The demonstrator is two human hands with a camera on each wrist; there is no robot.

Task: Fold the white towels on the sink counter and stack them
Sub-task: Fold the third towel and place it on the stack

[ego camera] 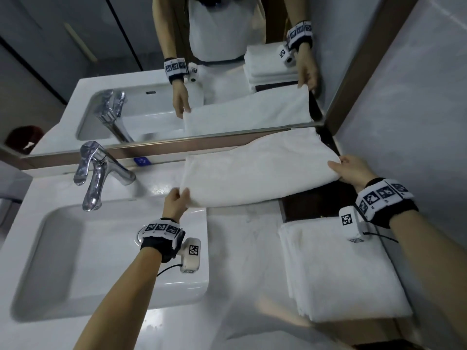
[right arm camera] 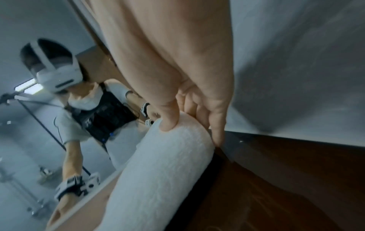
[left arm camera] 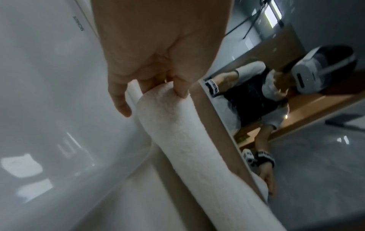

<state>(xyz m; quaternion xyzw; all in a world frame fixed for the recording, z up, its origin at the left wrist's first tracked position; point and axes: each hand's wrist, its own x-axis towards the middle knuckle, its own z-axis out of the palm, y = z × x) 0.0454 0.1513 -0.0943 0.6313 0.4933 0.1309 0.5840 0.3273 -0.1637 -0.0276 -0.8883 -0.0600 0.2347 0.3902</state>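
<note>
A white towel (ego camera: 255, 173), doubled over, stretches across the back of the counter along the mirror. My left hand (ego camera: 178, 198) pinches its near left corner; in the left wrist view the fingers (left arm camera: 180, 87) curl round the folded edge of the towel (left arm camera: 187, 140). My right hand (ego camera: 350, 169) grips the right end, thumb on top; the right wrist view shows the thumb (right arm camera: 168, 120) pressing into the towel (right arm camera: 158, 171). A stack of folded white towels (ego camera: 338, 271) lies on the counter at the near right, below my right wrist.
A white basin (ego camera: 83, 251) with a chrome tap (ego camera: 98, 170) fills the left side. The mirror (ego camera: 202, 46) runs along the back. A grey wall (ego camera: 409, 109) closes the right side, with a dark brown surface (ego camera: 310, 203) between the two towels.
</note>
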